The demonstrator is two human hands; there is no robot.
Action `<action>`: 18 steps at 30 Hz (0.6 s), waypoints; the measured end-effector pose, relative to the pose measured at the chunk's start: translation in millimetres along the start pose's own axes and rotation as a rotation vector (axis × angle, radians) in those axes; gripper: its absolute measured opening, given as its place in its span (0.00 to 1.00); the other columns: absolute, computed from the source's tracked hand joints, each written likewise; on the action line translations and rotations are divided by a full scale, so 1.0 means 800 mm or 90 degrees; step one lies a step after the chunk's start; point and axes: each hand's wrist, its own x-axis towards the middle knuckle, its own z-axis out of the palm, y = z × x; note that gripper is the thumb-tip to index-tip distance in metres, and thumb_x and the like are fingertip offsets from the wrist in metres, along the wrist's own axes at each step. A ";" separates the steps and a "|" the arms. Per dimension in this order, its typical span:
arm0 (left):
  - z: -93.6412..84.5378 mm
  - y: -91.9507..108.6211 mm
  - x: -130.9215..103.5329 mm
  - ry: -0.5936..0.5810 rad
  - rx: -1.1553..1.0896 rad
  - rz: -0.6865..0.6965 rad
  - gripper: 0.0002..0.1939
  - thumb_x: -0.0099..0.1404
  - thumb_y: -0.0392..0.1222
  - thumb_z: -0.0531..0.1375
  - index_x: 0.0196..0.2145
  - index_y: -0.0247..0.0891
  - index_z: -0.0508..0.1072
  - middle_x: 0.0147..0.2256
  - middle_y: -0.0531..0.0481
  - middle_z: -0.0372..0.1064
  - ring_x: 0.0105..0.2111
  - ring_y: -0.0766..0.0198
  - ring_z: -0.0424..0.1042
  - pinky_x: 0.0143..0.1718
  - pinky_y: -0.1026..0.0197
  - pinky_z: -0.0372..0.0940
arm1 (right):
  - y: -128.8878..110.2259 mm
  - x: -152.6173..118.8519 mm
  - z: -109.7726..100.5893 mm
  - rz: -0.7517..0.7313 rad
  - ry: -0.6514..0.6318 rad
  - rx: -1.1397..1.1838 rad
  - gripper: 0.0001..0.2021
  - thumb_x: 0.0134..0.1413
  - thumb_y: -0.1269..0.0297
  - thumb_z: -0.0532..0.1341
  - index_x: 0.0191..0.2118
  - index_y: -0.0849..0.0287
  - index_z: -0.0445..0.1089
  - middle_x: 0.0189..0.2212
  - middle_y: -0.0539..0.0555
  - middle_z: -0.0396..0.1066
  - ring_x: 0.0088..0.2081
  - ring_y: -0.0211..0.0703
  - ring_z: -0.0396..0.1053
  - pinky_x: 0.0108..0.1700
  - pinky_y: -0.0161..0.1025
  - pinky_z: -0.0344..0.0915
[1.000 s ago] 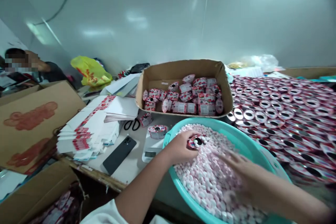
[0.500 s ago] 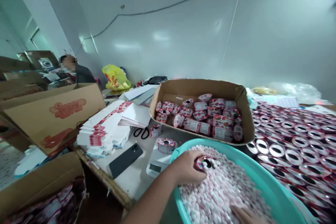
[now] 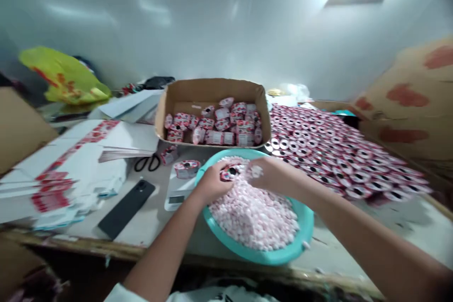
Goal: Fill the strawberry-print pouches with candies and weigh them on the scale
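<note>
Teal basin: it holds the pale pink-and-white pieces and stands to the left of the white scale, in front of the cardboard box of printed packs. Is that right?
One slip: the teal basin stands to the right of the white scale, as the head view shows. It does hold the pale pink-and-white pieces, in front of the cardboard box of printed packs.

I am making out no word, brand or number: the packet in my left hand is looking too blurred, labels on the packets in the cardboard box near the worktop's back edge are appearing too small, and the display of the scale, nearer the front edge, is giving me no legible figure
</note>
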 end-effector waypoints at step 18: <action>-0.007 -0.003 -0.003 -0.091 0.052 0.046 0.29 0.52 0.34 0.60 0.54 0.37 0.73 0.49 0.46 0.74 0.51 0.53 0.71 0.55 0.55 0.65 | -0.028 -0.017 0.003 -0.036 0.080 0.078 0.17 0.57 0.59 0.62 0.51 0.55 0.74 0.44 0.56 0.73 0.42 0.45 0.70 0.43 0.40 0.65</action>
